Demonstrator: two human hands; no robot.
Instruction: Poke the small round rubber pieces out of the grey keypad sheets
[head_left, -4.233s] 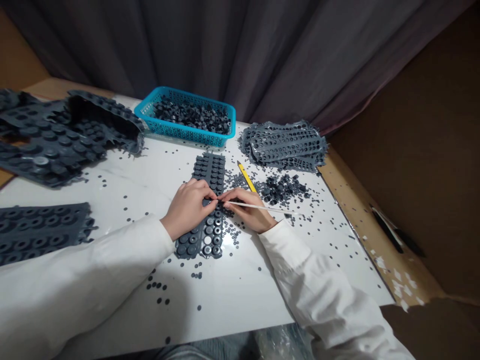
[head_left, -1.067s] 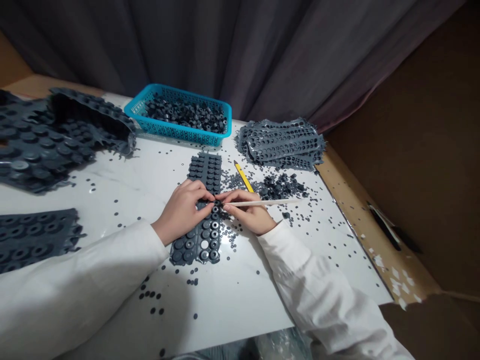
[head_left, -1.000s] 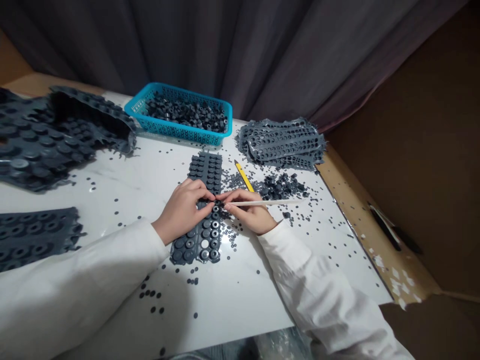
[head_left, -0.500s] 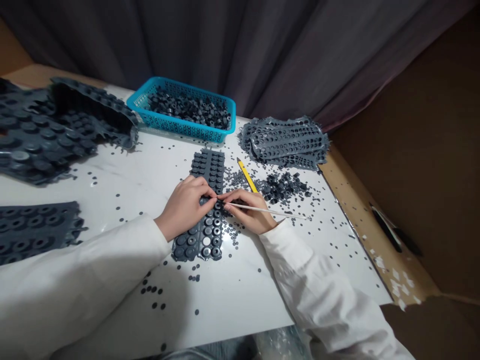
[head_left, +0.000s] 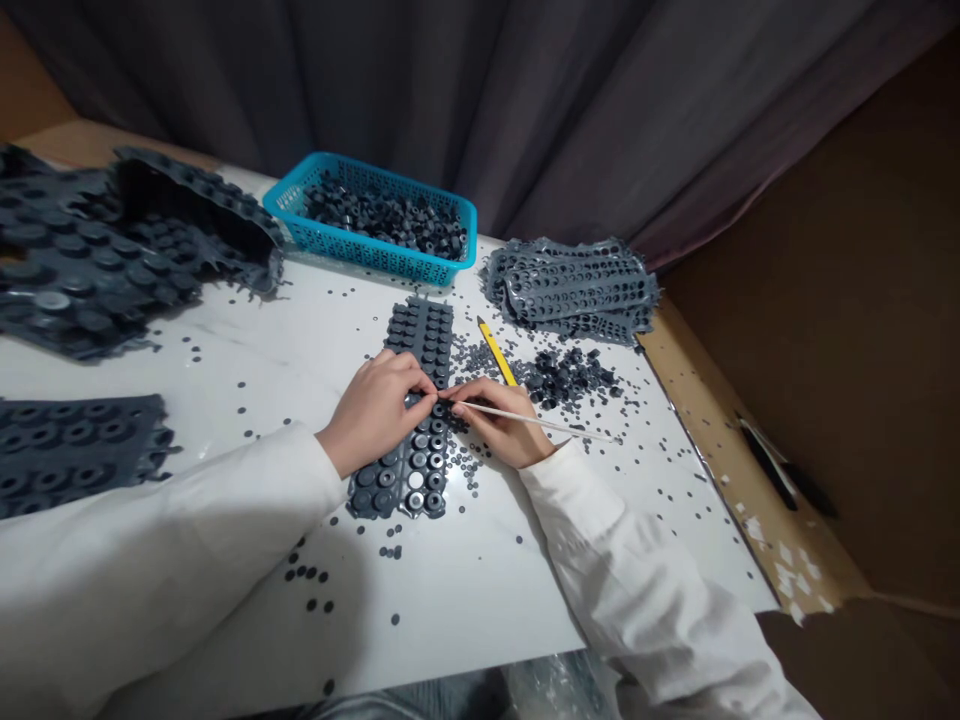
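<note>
A dark grey moulded rubber sheet point(head_left: 420, 340), studded with rows of round raised parts, lies lengthwise in front of me. My left hand point(head_left: 382, 405) rests over its middle, thumb and forefinger pinched together at its right-hand row; what lies between them is too small to make out. Opposite, my right hand point(head_left: 501, 420) grips a thin white stick point(head_left: 540, 422) whose tip points at the left fingertips. The fingertips of both hands nearly meet above the sheet. Some parts near the sheet's close end show open centres, others look covered.
A blue basket point(head_left: 367, 250) of small dark rubber parts stands at the back. Perforated sheets point(head_left: 574, 285) are stacked at back right, near a yellow-handled tool point(head_left: 496, 350) and a pile of dark bits point(head_left: 570, 375). Larger studded sheets point(head_left: 75, 260) lie left. Small discs are scattered about.
The hands keep nearly the same pose at the sheet. The whole view has shifted slightly; no thing has clearly been moved or let go.
</note>
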